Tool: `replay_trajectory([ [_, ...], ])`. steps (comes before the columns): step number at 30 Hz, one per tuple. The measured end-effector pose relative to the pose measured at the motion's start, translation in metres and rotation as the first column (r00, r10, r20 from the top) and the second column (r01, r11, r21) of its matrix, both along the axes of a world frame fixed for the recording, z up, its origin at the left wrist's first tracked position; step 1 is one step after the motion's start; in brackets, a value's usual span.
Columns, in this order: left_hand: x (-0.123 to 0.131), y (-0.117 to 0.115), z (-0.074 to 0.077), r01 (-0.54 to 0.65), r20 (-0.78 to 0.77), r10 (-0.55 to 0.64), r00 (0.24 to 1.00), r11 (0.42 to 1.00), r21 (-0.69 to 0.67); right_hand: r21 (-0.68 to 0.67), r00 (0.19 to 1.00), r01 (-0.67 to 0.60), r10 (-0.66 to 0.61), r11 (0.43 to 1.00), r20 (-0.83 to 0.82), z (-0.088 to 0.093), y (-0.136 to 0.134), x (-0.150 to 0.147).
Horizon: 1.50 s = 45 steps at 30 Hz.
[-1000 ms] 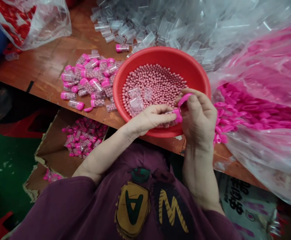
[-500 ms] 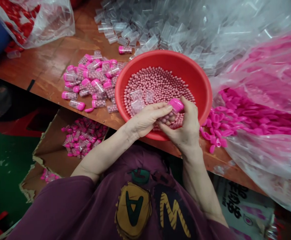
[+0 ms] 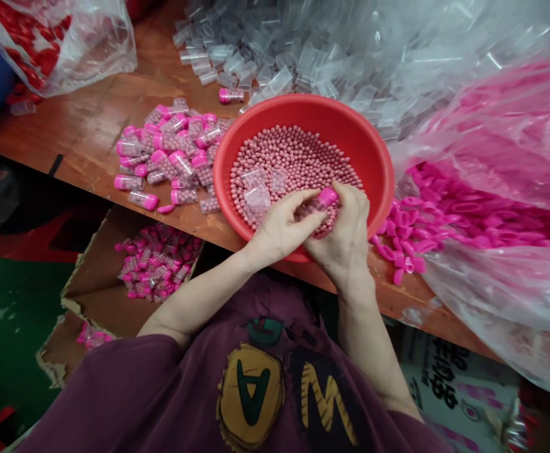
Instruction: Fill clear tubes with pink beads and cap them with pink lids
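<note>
A red bowl [image 3: 350,132] full of small pink beads [image 3: 294,154] sits at the table's near edge. Both my hands meet over its near side. My left hand [image 3: 282,229] pinches a small clear tube filled with beads. My right hand [image 3: 345,229] presses a pink cap [image 3: 326,197] onto that tube, fingers closed round it. A few empty clear tubes [image 3: 258,189] lie on the beads just left of my hands.
Filled pink-capped tubes [image 3: 166,154] are piled left of the bowl, more in a cardboard box [image 3: 155,261] below the table. Loose pink caps [image 3: 445,220] spill from a plastic bag on the right. Empty clear tubes [image 3: 275,56] heap behind. A bag of red pieces [image 3: 43,44] lies far left.
My right hand brought the pink cap down from above the tube and closed it onto the tube's end. Both hands sank lower into the bowl.
</note>
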State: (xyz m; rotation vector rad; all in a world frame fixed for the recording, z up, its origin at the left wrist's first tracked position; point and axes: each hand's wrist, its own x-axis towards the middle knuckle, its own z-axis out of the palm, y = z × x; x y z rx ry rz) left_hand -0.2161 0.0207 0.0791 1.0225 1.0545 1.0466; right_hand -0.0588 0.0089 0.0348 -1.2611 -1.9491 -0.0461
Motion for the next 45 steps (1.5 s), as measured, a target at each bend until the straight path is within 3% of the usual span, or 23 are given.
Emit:
replay_trajectory([
  [5, 0.0, 0.003, 0.009, 0.136, 0.239, -0.075, 0.968, 0.959, -0.249, -0.101, 1.0, 0.014, -0.013, 0.995, 0.017, 0.001, 0.002, 0.0],
  [8, 0.0, 0.005, 0.014, 0.158, 0.271, -0.07, 0.96, 0.934, -0.32, -0.05, 0.999, 0.024, -0.022, 0.998, 0.036, 0.002, 0.001, 0.001],
  [11, 0.0, 0.005, 0.015, 0.154, 0.264, -0.067, 0.962, 0.933, -0.325, -0.001, 0.996, 0.051, -0.051, 0.999, 0.068, 0.002, 0.001, 0.001],
  [15, 0.006, 0.001, 0.012, 0.155, 0.233, -0.09, 0.968, 0.949, -0.276, -0.056, 0.994, 0.083, -0.078, 0.995, 0.081, 0.001, 0.002, 0.003],
  [17, 0.008, -0.001, 0.011, 0.14, 0.194, -0.096, 0.976, 0.963, -0.23, -0.1, 0.998, 0.032, -0.027, 0.994, 0.056, 0.003, 0.006, 0.004],
  [19, 0.001, 0.001, 0.01, 0.076, 0.118, -0.057, 0.991, 0.983, -0.166, -0.185, 0.995, -0.101, 0.099, 0.978, -0.018, 0.009, 0.01, 0.009],
  [21, -0.023, 0.011, 0.01, -0.053, -0.012, 0.052, 0.999, 0.997, -0.048, -0.266, 0.971, -0.228, 0.199, 0.937, -0.132, 0.019, 0.016, 0.016],
  [23, -0.065, 0.03, 0.008, -0.208, -0.19, 0.233, 0.954, 0.968, 0.143, -0.297, 0.957, -0.253, 0.194, 0.921, -0.215, 0.028, 0.026, 0.026],
  [26, -0.138, 0.064, 0.002, -0.319, -0.466, 0.512, 0.722, 0.843, 0.432, -0.355, 0.976, -0.177, 0.119, 0.918, -0.18, 0.03, 0.052, 0.034],
  [28, -0.167, 0.08, 0.0, -0.271, -0.575, 0.576, 0.581, 0.803, 0.531, -0.438, 0.985, -0.173, 0.161, 0.882, -0.067, 0.023, 0.076, 0.026],
  [29, -0.171, 0.084, 0.001, -0.233, -0.606, 0.578, 0.547, 0.8, 0.552, -0.483, 0.978, -0.18, 0.207, 0.857, 0.003, 0.019, 0.09, 0.018],
  [31, -0.157, 0.087, 0.006, -0.138, -0.638, 0.52, 0.568, 0.825, 0.549, -0.532, 0.959, -0.177, 0.266, 0.828, 0.095, 0.01, 0.114, -0.006],
  [33, -0.127, 0.086, 0.012, -0.036, -0.638, 0.406, 0.654, 0.86, 0.51, -0.587, 0.931, -0.125, 0.298, 0.8, 0.208, 0.007, 0.133, -0.031],
  [36, -0.086, 0.087, 0.018, 0.089, -0.652, 0.229, 0.723, 0.905, 0.416, -0.687, 0.882, -0.047, 0.353, 0.725, 0.312, 0.015, 0.143, -0.054],
  [38, -0.073, 0.091, 0.018, 0.121, -0.68, 0.175, 0.712, 0.923, 0.365, -0.704, 0.898, -0.017, 0.32, 0.71, 0.302, 0.025, 0.139, -0.055],
  [41, -0.064, 0.096, 0.014, 0.153, -0.737, 0.122, 0.665, 0.944, 0.294, -0.675, 0.957, 0.0, 0.196, 0.738, 0.215, 0.042, 0.123, -0.043],
  [45, -0.041, 0.092, 0.012, 0.28, -0.775, -0.017, 0.632, 0.937, 0.208, -0.626, 0.986, 0.07, 0.042, 0.777, 0.163, 0.056, 0.096, -0.031],
])
